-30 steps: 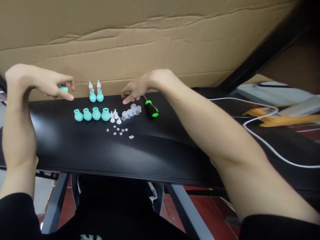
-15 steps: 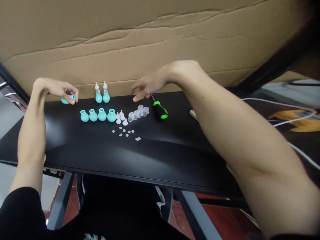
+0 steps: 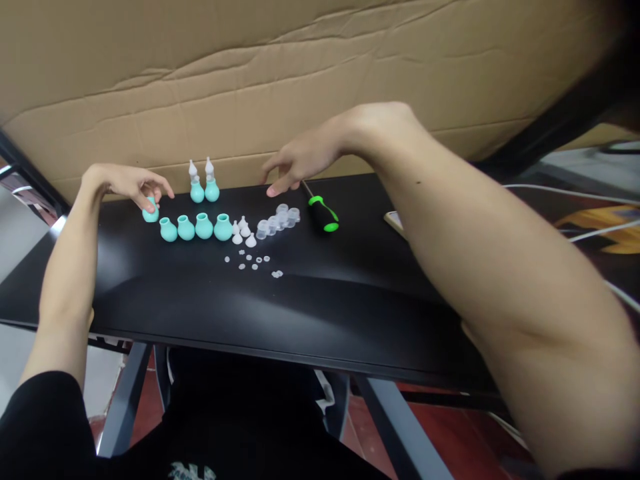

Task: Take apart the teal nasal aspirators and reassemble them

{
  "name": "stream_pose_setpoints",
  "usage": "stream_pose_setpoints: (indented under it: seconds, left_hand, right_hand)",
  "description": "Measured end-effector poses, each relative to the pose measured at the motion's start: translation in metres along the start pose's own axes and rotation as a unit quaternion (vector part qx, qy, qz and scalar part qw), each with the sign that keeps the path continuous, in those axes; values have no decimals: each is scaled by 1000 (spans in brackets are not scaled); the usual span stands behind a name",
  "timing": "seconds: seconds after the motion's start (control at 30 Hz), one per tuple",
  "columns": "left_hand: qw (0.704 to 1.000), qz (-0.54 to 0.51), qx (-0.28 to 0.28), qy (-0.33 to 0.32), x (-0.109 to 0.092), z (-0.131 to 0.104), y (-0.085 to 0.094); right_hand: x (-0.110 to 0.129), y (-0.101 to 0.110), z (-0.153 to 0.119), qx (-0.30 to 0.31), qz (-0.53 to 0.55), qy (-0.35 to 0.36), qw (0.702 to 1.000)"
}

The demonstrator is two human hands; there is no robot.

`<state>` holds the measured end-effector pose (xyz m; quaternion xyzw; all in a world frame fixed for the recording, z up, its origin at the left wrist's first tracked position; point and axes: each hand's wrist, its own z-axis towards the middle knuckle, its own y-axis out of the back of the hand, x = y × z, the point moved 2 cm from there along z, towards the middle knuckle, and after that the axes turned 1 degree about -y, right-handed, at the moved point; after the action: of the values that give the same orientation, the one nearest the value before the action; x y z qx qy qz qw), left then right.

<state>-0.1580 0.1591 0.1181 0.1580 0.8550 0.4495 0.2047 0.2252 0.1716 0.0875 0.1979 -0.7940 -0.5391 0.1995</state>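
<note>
At the left end of a row of turquoise rubber bulbs (image 3: 204, 227), my left hand (image 3: 137, 187) has its thumb and fingers closed on another turquoise bulb (image 3: 151, 212), low over the table. The row's bulbs stand with their mouths up. My right hand (image 3: 295, 163) hovers by the screwdriver (image 3: 323, 215), fingers apart and holding nothing. Small white cone-shaped nozzles (image 3: 237, 236) stand at the row's right end, with clear plastic cups (image 3: 273, 225) beside them. Small translucent discs (image 3: 255, 267) lie scattered in front.
Two bulbs with clear and white tops (image 3: 212, 190) stand behind the row. A cardboard sheet (image 3: 225, 87) rises along the back of the black table (image 3: 210, 307). A phone-like object (image 3: 393, 220) lies partly behind my right forearm, and white cables (image 3: 555, 189) run at the right.
My left hand has moved right and toward me, bringing its bulb down beside the row's left end. My right hand stays nearly in place, still open.
</note>
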Motion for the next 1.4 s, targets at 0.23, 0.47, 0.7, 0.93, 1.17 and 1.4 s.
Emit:
stream_pose_setpoints:
  seconds: [0.23, 0.47, 0.7, 0.93, 1.17, 1.4]
  left_hand:
    - [998, 20, -50, -31, -25, 14, 0]
    - [994, 64, -39, -74, -40, 34, -4]
    - [992, 87, -54, -67, -38, 41, -4]
    - [994, 78, -29, -69, -43, 42, -7]
    - [998, 33, 20, -50, -42, 29, -5]
    - [998, 8, 14, -54, -44, 24, -6]
  right_hand:
    - [2, -1, 0, 9, -11, -3, 1000]
    - [0, -2, 2, 0, -19, -6, 1000]
    - [1, -2, 3, -5, -16, 2, 1000]
    - [-6, -1, 7, -11, -19, -2, 1000]
    - [-5, 1, 3, -10, -25, -7, 1000]
    - [47, 18, -45, -76, -19, 110, 991]
